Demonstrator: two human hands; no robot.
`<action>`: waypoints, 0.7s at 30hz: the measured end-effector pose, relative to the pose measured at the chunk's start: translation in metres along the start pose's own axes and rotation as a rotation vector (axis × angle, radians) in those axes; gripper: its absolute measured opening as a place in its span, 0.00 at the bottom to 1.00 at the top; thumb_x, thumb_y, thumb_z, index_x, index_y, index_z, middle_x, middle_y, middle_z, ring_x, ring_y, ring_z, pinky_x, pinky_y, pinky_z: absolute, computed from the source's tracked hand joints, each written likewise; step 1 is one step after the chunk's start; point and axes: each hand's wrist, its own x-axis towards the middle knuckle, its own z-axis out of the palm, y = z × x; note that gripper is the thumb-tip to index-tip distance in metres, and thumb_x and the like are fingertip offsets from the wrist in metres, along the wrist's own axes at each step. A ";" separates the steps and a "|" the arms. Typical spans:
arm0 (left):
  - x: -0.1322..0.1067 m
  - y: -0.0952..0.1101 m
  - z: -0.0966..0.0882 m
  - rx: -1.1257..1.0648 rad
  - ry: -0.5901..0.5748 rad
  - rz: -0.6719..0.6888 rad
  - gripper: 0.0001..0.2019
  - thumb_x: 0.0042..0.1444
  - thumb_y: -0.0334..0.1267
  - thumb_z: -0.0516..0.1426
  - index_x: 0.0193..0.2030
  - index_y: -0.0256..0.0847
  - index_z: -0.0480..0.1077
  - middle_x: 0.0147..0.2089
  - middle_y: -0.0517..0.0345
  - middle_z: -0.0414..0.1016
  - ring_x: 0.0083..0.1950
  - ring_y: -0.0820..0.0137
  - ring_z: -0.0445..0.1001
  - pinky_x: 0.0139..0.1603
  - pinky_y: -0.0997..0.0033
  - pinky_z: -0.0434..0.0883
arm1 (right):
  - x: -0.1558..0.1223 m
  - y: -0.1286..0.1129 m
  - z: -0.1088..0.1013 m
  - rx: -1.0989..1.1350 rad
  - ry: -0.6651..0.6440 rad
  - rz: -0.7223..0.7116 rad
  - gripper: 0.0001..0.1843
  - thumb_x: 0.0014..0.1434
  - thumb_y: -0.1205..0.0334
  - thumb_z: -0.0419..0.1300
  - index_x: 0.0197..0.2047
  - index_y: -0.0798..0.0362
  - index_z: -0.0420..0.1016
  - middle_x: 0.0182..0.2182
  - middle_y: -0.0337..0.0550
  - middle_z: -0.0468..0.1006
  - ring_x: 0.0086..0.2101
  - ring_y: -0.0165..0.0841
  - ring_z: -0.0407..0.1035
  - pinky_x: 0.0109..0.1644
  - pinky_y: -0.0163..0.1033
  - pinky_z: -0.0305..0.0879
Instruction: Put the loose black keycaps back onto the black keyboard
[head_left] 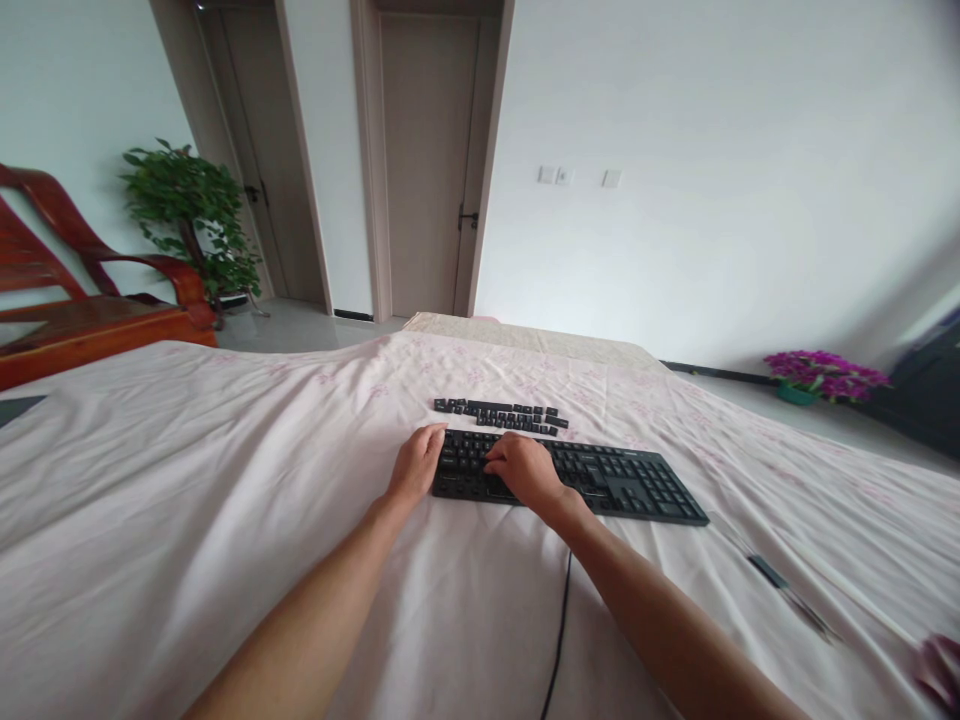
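Observation:
A black computer keyboard (637, 485) lies on the pink-flowered cloth, some of its lower-left part without keycaps. My left hand (418, 462) grips its left end, fingers together along the edge. Over the left-middle keys, my right hand (525, 468) is closed with its fingertips drawn together at the key surface. Whatever lies between those fingertips is hidden. Just beyond the keyboard sit rows of loose black keycaps (491, 408), a long space bar among them. A black cable (561, 630) runs from the keyboard toward me.
A thin tool with a black grip and wire ends (769, 572) rests on the cloth (225, 500) at right. Dark fabric (937, 670) shows at the lower right. Beyond are a wooden chair (97, 270), a green plant (187, 210) and purple flowers (821, 370).

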 end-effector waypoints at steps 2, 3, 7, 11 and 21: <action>0.000 0.000 0.000 0.001 -0.001 0.002 0.20 0.65 0.46 0.46 0.51 0.41 0.73 0.55 0.51 0.76 0.58 0.65 0.72 0.60 0.65 0.65 | 0.000 0.000 0.001 0.004 0.007 -0.011 0.08 0.56 0.57 0.63 0.38 0.47 0.81 0.39 0.40 0.79 0.40 0.33 0.72 0.41 0.33 0.59; 0.000 0.000 0.000 0.001 -0.002 0.001 0.20 0.65 0.47 0.46 0.51 0.41 0.73 0.55 0.51 0.76 0.58 0.65 0.72 0.61 0.65 0.65 | 0.001 0.000 0.002 0.001 0.008 -0.023 0.08 0.56 0.57 0.63 0.37 0.47 0.81 0.39 0.40 0.79 0.40 0.33 0.72 0.41 0.33 0.59; 0.000 -0.001 0.000 0.002 -0.005 -0.004 0.20 0.64 0.47 0.46 0.51 0.41 0.73 0.55 0.52 0.76 0.58 0.65 0.72 0.60 0.66 0.66 | 0.001 -0.002 0.003 -0.017 0.003 -0.056 0.07 0.57 0.58 0.62 0.35 0.48 0.81 0.38 0.40 0.78 0.39 0.33 0.71 0.39 0.34 0.58; 0.000 -0.001 0.000 0.002 -0.011 -0.010 0.20 0.65 0.47 0.46 0.51 0.41 0.73 0.55 0.52 0.76 0.58 0.65 0.72 0.60 0.66 0.66 | 0.001 -0.003 0.000 -0.027 -0.017 -0.069 0.07 0.57 0.58 0.62 0.36 0.48 0.81 0.38 0.39 0.78 0.39 0.33 0.71 0.40 0.34 0.58; 0.000 0.001 -0.001 0.004 -0.010 -0.007 0.20 0.64 0.46 0.46 0.51 0.41 0.73 0.55 0.52 0.76 0.57 0.65 0.72 0.60 0.66 0.66 | -0.008 -0.012 -0.002 -0.127 -0.010 -0.125 0.10 0.62 0.60 0.58 0.32 0.51 0.79 0.38 0.43 0.76 0.41 0.34 0.70 0.41 0.33 0.60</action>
